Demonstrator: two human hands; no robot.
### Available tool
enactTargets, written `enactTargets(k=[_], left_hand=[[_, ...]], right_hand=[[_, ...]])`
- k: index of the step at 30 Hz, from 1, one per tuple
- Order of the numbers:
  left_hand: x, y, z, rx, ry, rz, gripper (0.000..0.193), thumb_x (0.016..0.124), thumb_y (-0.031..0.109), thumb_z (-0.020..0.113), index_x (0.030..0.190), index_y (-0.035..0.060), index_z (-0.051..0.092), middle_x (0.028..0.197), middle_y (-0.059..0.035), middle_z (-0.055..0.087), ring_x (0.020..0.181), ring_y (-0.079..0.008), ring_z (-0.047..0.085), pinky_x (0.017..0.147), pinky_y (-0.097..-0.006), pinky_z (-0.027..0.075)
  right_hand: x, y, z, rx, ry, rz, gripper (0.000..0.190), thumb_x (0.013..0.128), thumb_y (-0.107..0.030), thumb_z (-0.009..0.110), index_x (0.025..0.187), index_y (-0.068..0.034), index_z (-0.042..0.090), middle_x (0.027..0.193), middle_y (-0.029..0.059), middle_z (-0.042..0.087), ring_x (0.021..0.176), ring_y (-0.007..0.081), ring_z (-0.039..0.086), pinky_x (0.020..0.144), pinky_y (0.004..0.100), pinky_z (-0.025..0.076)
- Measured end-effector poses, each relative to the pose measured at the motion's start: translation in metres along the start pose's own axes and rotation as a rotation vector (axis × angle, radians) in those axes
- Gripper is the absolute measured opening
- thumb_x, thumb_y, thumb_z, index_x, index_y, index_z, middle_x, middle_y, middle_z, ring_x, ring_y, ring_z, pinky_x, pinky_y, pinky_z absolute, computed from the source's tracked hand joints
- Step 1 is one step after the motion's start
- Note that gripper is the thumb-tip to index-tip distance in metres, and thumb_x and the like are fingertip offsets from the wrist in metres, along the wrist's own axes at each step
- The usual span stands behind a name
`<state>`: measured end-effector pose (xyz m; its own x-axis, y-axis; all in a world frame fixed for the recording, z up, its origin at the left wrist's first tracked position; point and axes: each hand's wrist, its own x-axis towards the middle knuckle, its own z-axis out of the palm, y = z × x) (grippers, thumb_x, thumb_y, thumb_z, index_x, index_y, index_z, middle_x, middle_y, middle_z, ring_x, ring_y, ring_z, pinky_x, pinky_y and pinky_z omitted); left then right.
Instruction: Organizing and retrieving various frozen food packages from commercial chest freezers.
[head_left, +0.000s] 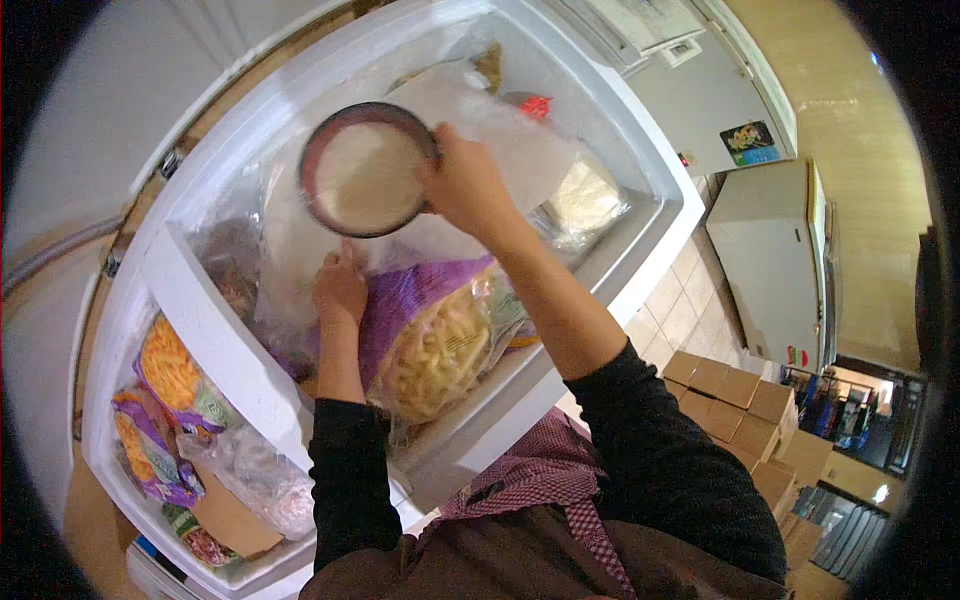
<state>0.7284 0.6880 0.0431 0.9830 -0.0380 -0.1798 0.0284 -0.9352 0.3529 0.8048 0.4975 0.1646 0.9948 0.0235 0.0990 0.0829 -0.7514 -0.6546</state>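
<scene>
My right hand (466, 180) grips the right side of a round, dark-rimmed vessel (322, 180), whose inside has reddish walls and a pale middle. It hangs over the open chest freezer (202, 281); motion blur hides whether the pale part is its contents or its base. Just below the vessel, my left hand (340, 289) lies against a whitish plastic bag (289, 262), one finger pointing up towards the rim. Whether its fingers pinch the plastic I cannot tell. Beside my left wrist lies a clear and purple bag of frozen fries (435, 360).
A white divider crosses the freezer; beyond it lie bags of orange frozen food (166, 367), a clear plastic bag (262, 476) and cardboard (232, 510). A pale wrapped package (585, 191) sits at the right. Stacked cardboard boxes (727, 405) and a white appliance (772, 255) stand outside.
</scene>
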Motion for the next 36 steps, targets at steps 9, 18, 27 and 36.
enactTargets(k=[9, 18, 27, 36], left_hand=[[0.001, -0.004, 0.01, -0.221, 0.16, 0.003, 0.041, 0.08, 0.005, 0.051, 0.121, 0.0137, 0.054, 0.084, -0.0163, 0.051, 0.079, -0.0342, 0.053, 0.071, -0.0396, 0.045], [0.004, 0.005, 0.011, -0.211, 0.136, -0.012, 0.048, 0.079, 0.001, 0.053, 0.124, 0.0158, 0.052, 0.08, -0.0143, 0.049, 0.073, -0.0289, 0.052, 0.069, -0.035, 0.044], [0.006, -0.001, 0.015, -0.276, 0.138, 0.0, 0.047, 0.078, 0.001, 0.054, 0.123, 0.0143, 0.053, 0.079, -0.0142, 0.05, 0.071, -0.0286, 0.052, 0.068, -0.0341, 0.045], [0.006, -0.012, 0.009, -0.244, 0.021, -0.016, 0.049, 0.078, 0.004, 0.053, 0.125, 0.0177, 0.051, 0.081, -0.0139, 0.05, 0.074, -0.0306, 0.053, 0.069, -0.0358, 0.045]], right_hand=[[-0.055, 0.142, -0.081, 0.114, 0.127, 0.348, 0.019, 0.077, -0.003, 0.053, 0.092, 0.007, 0.047, 0.067, 0.0187, 0.058, 0.054, 0.0247, 0.062, 0.045, 0.0331, 0.048], [-0.062, 0.208, -0.124, 0.024, -0.031, 0.493, 0.023, 0.075, -0.012, 0.057, 0.089, 0.004, 0.049, 0.073, 0.0289, 0.057, 0.073, 0.044, 0.058, 0.066, 0.0461, 0.046], [0.064, 0.254, -0.087, 0.135, 0.17, 0.426, 0.026, 0.078, -0.016, 0.057, 0.092, 0.006, 0.052, 0.083, 0.0263, 0.061, 0.083, 0.0393, 0.061, 0.072, 0.0433, 0.047], [0.131, 0.314, 0.007, -0.086, 0.256, 0.469, 0.042, 0.078, -0.025, 0.057, 0.104, 0.008, 0.052, 0.098, 0.0293, 0.058, 0.098, 0.0421, 0.055, 0.085, 0.0435, 0.043]])
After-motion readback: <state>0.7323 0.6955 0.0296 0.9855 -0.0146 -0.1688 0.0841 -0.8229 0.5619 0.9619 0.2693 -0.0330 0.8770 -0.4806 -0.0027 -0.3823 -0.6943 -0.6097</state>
